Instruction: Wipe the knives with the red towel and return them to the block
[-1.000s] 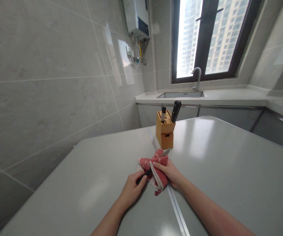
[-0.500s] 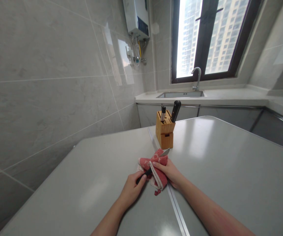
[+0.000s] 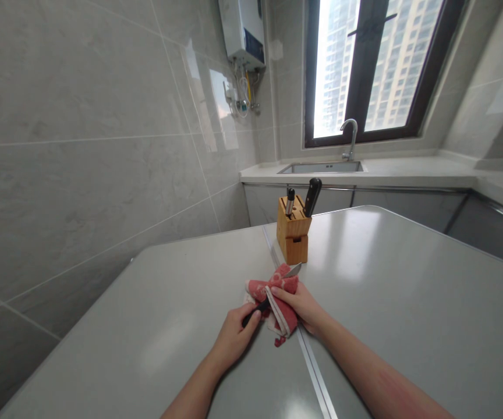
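Observation:
My left hand [image 3: 237,327] is closed around the black handle of a knife [image 3: 294,270]. Most of the blade is hidden inside a folded red and white cloth [image 3: 280,307]; only its tip sticks out at the far side, pointing away and to the right. My right hand [image 3: 300,304] grips the cloth around the blade, thumb on top, its other fingers hidden beneath. Just beyond the cloth stands a wooden knife block [image 3: 294,235]. A large black-handled tool and a thinner one with a black and silver handle rise from its slots.
The grey table [image 3: 190,279] has a metal seam [image 3: 315,372] running under the cloth. A counter with a sink [image 3: 325,167] and faucet [image 3: 353,137] lies behind it, below a window. A tiled wall [image 3: 103,174] borders the left, with a water heater [image 3: 243,35] mounted high.

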`<state>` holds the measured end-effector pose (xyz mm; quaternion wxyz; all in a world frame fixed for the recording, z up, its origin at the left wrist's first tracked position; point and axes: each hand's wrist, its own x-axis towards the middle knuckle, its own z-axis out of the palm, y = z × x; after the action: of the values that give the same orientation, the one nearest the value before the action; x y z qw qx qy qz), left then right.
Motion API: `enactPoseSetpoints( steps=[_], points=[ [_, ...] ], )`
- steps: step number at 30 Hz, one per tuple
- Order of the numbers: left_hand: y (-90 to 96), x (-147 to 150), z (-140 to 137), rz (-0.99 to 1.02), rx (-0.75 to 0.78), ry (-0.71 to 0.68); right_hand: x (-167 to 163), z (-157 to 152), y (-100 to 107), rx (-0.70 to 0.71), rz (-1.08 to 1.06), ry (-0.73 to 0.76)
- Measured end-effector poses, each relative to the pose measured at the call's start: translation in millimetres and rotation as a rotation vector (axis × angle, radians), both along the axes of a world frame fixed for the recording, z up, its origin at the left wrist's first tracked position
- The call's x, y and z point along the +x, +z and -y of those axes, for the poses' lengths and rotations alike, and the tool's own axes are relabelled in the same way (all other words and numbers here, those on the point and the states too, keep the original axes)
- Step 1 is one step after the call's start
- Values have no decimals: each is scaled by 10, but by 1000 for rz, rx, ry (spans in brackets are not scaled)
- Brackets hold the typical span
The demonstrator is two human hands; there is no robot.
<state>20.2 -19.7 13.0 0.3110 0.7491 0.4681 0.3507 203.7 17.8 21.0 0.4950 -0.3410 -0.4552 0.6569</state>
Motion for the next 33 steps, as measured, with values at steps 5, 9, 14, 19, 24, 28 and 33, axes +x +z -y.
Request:
enactPoseSetpoints(
  steps=[5, 9, 14, 19, 24, 28, 33],
  points=[
    [-10, 3, -7, 11, 1, -4, -2, 5, 15, -15, -15, 17],
    [-12, 1, -11, -6, 4, -3, -3, 0, 1, -14, -16, 6],
    [8, 3, -4, -2, 2, -6, -4, 2, 11, -19, -18, 15],
    [26, 14, 8, 8, -3, -10, -1, 2, 22, -21, 1, 11],
    [26, 12, 9, 0, 0, -5, 5, -2, 6, -14, 11, 3],
    [23, 9, 8, -1, 4, -1, 4, -8, -6, -9, 1, 8],
    [27, 8, 11, 7, -2, -8, 2, -10, -7, -5, -5, 0]
  ],
)
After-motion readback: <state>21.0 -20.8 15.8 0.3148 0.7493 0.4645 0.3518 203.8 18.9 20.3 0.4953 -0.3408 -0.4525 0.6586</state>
